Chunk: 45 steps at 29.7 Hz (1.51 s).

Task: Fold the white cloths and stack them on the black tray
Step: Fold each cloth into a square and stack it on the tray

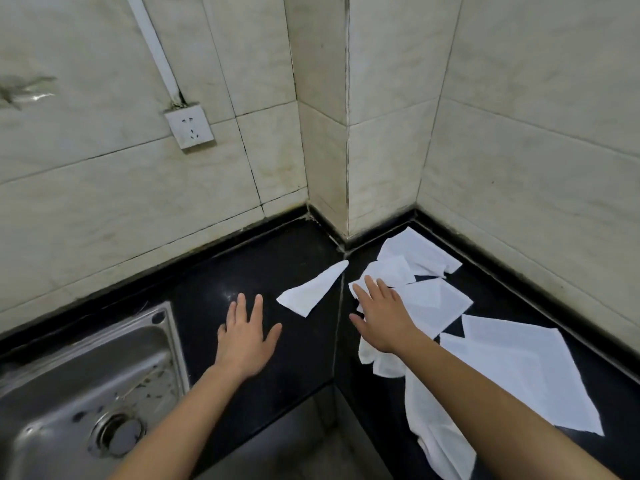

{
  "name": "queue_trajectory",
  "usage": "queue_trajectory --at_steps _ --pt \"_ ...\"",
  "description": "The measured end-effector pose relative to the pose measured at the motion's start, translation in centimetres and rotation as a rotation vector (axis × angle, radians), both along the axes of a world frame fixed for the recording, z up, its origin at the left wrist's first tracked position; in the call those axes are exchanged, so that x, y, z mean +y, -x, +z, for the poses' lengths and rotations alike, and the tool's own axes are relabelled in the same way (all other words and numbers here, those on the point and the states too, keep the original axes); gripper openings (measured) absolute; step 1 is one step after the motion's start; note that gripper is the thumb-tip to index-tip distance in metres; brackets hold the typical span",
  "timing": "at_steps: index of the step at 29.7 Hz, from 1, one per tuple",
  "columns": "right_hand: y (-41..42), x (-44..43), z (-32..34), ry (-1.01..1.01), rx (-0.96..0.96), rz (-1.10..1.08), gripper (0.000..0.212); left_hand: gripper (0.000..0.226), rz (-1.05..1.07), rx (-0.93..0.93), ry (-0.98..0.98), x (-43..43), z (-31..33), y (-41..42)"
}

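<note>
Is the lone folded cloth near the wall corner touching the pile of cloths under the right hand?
Apart. The head view shows bare black counter between the lone folded cloth and the cloth pile beneath the right hand.

— How is the light?

— Soft and even, fairly dim, with a greenish-grey cast on the wall tiles (519,98). Its source stays out of frame.

— Any glare?

— A small pale sheen on the black countertop (228,292), and duller reflections inside the steel sink (104,382).

— Shadows?

— Faint ones only, under the left hand (244,337) and right hand (384,318).

— Sharpness?

— Fair in the middle; the white cloths (519,368) look nearly blown out, their weave barely visible. Toward the edges the wide lens bends the tile joints and stretches both forearms — the corners go slightly soft.
</note>
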State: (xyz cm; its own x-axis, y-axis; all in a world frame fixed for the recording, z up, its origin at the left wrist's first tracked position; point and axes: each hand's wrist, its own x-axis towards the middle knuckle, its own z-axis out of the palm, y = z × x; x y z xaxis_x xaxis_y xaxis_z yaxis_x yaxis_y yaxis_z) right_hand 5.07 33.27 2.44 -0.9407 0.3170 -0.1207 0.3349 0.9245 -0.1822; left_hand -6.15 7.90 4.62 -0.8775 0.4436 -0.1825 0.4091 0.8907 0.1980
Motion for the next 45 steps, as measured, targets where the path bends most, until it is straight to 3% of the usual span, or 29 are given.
queue_trajectory --at_steps 9,16,19,22,24,26,31,33,39,45 --pt "10.9 2.4 -3.6 0.021 -0.082 -0.057 0.066 0.069 -0.008 -0.209 -0.008 6.2 -7.3 13.3" --pt "19.4 2.6 -8.5 0.000 -0.183 -0.041 0.065 0.060 -0.139 -0.147 0.050 9.1 -13.6 18.9" --pt "22.1 2.1 -11.0 -0.019 -0.284 -0.025 0.067 0.043 -0.178 -0.169 -0.015 8.5 -16.2 20.1" --pt "22.1 1.4 -13.0 -0.044 -0.291 0.045 0.055 0.026 -0.177 -0.209 -0.154 6.9 -17.5 21.0" --pt "21.4 0.8 -13.6 -0.047 -0.193 0.028 0.039 0.015 -0.158 -0.221 -0.227 5.5 -17.6 21.5" --pt "20.2 -0.5 -12.9 0.058 -0.136 -0.055 0.036 0.006 -0.134 -0.209 -0.270 4.1 -17.3 21.9" --pt "16.7 -5.1 -11.9 0.454 -0.383 -0.174 0.076 0.014 -0.136 -0.184 -0.300 0.4 -16.5 20.9" --pt "16.0 -6.4 -11.9 0.520 -0.309 -0.259 0.072 0.016 -0.105 -0.185 -0.322 -1.1 -16.2 19.9" --pt "14.8 -8.0 -12.6 0.212 -0.302 -0.151 0.038 0.020 -0.011 -0.061 -0.433 -4.3 -14.7 16.7" --pt "11.3 -10.2 -12.9 0.133 -0.070 0.017 0.018 0.019 0.047 0.122 -0.501 -5.9 -12.3 12.9"
